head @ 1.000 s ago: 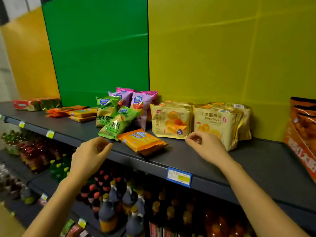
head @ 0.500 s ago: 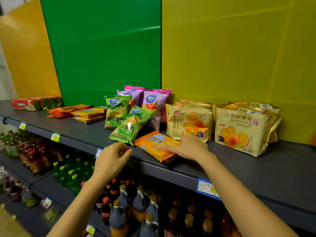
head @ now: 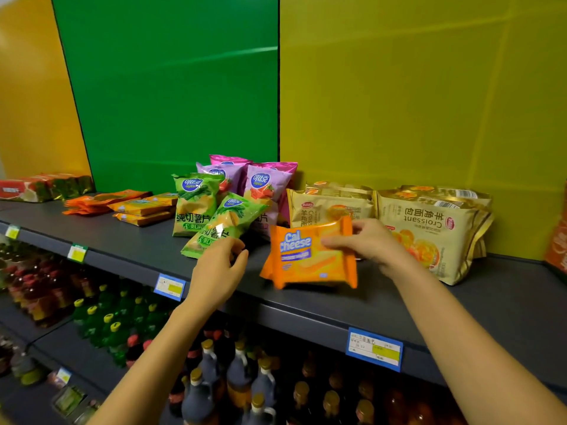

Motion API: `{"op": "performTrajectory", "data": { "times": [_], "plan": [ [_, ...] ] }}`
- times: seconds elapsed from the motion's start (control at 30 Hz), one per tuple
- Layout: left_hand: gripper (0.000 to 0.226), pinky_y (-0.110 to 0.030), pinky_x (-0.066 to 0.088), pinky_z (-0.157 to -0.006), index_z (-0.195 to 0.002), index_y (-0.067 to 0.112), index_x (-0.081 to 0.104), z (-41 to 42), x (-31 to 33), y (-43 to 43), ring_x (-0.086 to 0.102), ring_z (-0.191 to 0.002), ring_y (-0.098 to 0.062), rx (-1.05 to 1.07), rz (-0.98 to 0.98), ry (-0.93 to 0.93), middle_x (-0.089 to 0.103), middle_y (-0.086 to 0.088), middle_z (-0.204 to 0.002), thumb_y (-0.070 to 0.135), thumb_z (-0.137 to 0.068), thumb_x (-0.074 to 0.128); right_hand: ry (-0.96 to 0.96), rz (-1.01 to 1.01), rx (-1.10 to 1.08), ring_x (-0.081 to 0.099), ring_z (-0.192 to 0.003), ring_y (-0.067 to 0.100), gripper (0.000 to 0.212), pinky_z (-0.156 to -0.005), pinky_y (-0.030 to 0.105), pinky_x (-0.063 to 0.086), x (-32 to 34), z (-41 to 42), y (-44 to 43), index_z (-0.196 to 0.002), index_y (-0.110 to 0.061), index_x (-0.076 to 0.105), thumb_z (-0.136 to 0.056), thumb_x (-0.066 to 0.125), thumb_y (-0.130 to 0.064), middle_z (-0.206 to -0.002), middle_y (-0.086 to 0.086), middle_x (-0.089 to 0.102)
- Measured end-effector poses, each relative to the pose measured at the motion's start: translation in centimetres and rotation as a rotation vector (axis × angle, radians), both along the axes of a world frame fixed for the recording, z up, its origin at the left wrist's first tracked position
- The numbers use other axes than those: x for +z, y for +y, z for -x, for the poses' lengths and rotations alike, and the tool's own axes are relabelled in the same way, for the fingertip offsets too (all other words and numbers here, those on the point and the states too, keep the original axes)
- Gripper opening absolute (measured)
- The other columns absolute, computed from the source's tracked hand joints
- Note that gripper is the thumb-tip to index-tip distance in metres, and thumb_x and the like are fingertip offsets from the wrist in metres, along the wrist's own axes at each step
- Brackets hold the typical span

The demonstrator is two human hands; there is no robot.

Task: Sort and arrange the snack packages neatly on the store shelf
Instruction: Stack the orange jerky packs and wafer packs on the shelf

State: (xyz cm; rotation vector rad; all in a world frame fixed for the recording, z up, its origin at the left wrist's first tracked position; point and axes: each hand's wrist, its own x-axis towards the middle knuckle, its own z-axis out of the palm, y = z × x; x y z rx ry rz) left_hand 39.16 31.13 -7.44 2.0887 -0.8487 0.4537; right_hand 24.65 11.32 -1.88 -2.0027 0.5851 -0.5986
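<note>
Gripping orange Cal Cheese pack (head: 310,256) w/ right hand (head: 365,243).

"Cal Cheese" is showing in blue-edged white letters on the orange packet (head: 310,254). The beige bag (head: 429,233) on the right is reading "Croissant", printed upside down beside Chinese characters. The green chip bags (head: 196,204) are carrying large Chinese characters. The writing on the blue price tags (head: 374,349) is staying too small to read
</note>
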Motion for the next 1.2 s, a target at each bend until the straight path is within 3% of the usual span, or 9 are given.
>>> {"op": "performTrajectory", "data": {
  "times": [0.23,0.33,0.4,0.53,0.67,0.73,0.87,1.0,1.2],
  "plan": [
    [0.070,-0.036,0.039,-0.074,-0.083,0.005,0.052,0.2,1.0,-5.0,0.054,-0.092,-0.032,0.021,-0.369,0.217,0.058,-0.012,-0.091,0.074,-0.069,0.053,-0.370,-0.402,-0.104,0.066,-0.048,0.007,0.011,-0.052,0.020,0.054,-0.3,5.3,-4.1,-0.086,-0.010,0.065,-0.080,0.068,-0.018,-0.057,-0.004,0.071],
    [0.103,-0.041,0.036,-0.099,-0.112,0.009,0.058,0.7,1.2,-6.8,0.044,-0.120,-0.032,0.048,-0.555,0.284,0.053,-0.015,-0.123,0.089,-0.049,0.045,-0.407,-0.464,-0.143,0.068,-0.052,0.009,0.014,-0.054,0.024,0.056,-0.3,7.1,-4.9,-0.092,-0.012,0.062,-0.081,0.067,-0.019,-0.066,0.001,0.073],
    [0.106,-0.043,0.029,-0.106,-0.128,0.012,0.051,1.0,1.2,-7.7,0.036,-0.129,-0.031,0.060,-0.601,0.269,0.044,-0.013,-0.135,0.088,-0.054,0.048,-0.428,-0.485,-0.169,0.068,-0.051,0.008,0.018,-0.050,0.024,0.056,-0.4,7.9,-5.2,-0.098,-0.012,0.061,-0.082,0.066,-0.019,-0.062,-0.002,0.073],
    [0.094,-0.036,0.035,-0.107,-0.124,0.012,0.053,1.3,1.6,-8.8,0.041,-0.126,-0.028,-0.110,-0.563,0.393,0.049,-0.010,-0.132,0.077,-0.056,0.062,-0.448,-0.493,-0.218,0.068,-0.049,0.008,0.030,-0.046,0.021,0.055,-0.8,8.9,-5.7,-0.109,-0.010,0.060,-0.082,0.066,-0.021,-0.061,-0.002,0.073],
    [0.035,-0.010,0.049,-0.077,-0.100,0.018,0.054,2.2,1.6,-9.0,0.056,-0.093,-0.008,-0.334,-0.364,0.600,0.060,0.004,-0.105,0.033,-0.076,0.073,-0.463,-0.493,-0.234,0.067,-0.049,0.006,0.034,-0.045,0.021,0.055,-1.0,9.0,-5.9,-0.113,-0.011,0.058,-0.082,0.066,-0.023,-0.087,0.006,0.069],
    [0.046,-0.004,0.044,-0.065,-0.121,0.010,0.046,2.8,1.9,-9.0,0.049,-0.092,-0.006,-0.387,-0.352,0.564,0.053,0.002,-0.107,0.019,-0.081,0.068,-0.472,-0.491,-0.225,0.068,-0.051,0.007,0.036,-0.050,0.024,0.056,-1.0,8.9,-5.9,-0.115,-0.010,0.058,-0.082,0.066,-0.023,-0.089,0.007,0.069],
    [0.081,-0.029,0.044,-0.099,-0.135,0.006,0.028,2.9,2.3,-9.3,0.049,-0.121,-0.020,-0.314,-0.368,0.564,0.044,-0.008,-0.136,0.031,-0.074,0.075,-0.487,-0.481,-0.225,0.069,-0.053,0.007,0.041,-0.055,0.027,0.057,-1.1,8.5,-6.0,-0.118,-0.010,0.058,-0.081,0.067,-0.024,-0.090,0.006,0.069],
    [0.112,-0.039,0.046,-0.100,-0.139,0.004,0.014,2.9,2.3,-9.6,0.048,-0.123,-0.023,-0.258,-0.387,0.599,0.043,-0.006,-0.138,0.042,-0.060,0.083,-0.503,-0.481,-0.214,0.068,-0.052,0.006,0.041,-0.048,0.022,0.056,-1.2,8.1,-6.2,-0.119,-0.010,0.057,-0.081,0.067,-0.022,-0.087,0.005,0.068],
    [0.097,-0.036,0.047,-0.097,-0.135,0.007,0.028,3.2,2.9,-9.8,0.048,-0.120,-0.025,-0.205,-0.404,0.616,0.046,-0.009,-0.136,0.040,-0.061,0.083,-0.524,-0.471,-0.209,0.068,-0.052,0.005,0.043,-0.048,0.021,0.056,-1.2,8.2,-6.6,-0.120,-0.011,0.058,-0.081,0.067,-0.025,-0.084,0.002,0.070]
  ]
}}
